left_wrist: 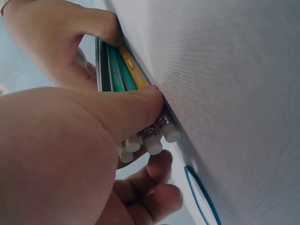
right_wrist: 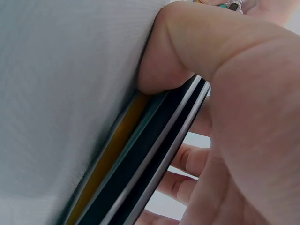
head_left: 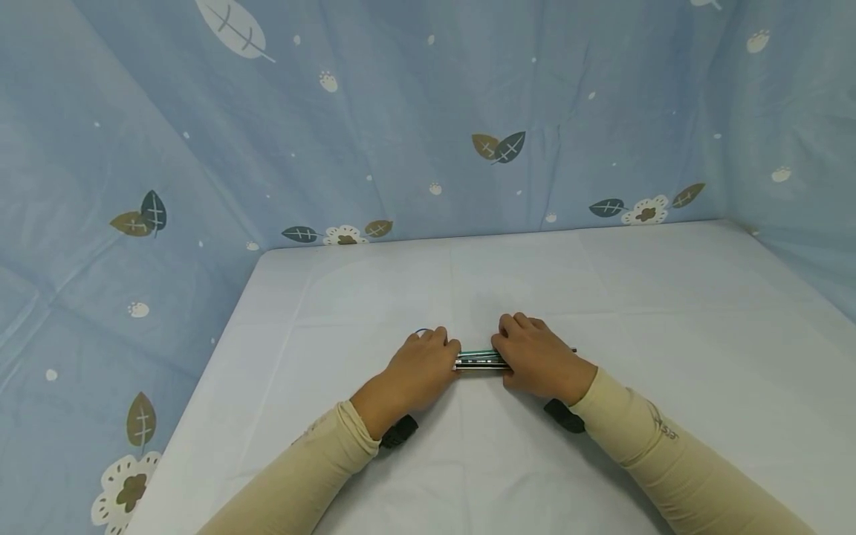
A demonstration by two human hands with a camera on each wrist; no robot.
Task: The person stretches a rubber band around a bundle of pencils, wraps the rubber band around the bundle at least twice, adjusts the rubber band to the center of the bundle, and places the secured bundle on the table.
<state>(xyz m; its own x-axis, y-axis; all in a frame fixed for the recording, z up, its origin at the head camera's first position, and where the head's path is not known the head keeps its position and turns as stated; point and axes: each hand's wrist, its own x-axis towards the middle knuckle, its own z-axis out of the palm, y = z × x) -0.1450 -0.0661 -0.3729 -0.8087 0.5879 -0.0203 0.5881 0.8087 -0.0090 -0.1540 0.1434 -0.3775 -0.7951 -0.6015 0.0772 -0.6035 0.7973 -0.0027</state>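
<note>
A bundle of pencils (head_left: 481, 362) lies crosswise low over the white tabletop between both hands. Dark, green and yellow barrels show, and in the left wrist view pale eraser tips (left_wrist: 153, 144) stick out past the thumb. My left hand (head_left: 420, 369) grips the eraser end, its thumb pressed across the barrels. Farther along the same pencils, my right hand (head_left: 538, 362) holds them with thumb and fingers; their other ends poke out beyond it. Beside the left fingers, on the cloth, lies a thin blue loop (left_wrist: 189, 168), which looks like a rubber band.
A white cloth (head_left: 374, 290) with faint creases covers the table. Blue patterned curtains (head_left: 414, 119) hang along its back and sides. Black devices (head_left: 399, 432) sit under both wrists, close to the tabletop.
</note>
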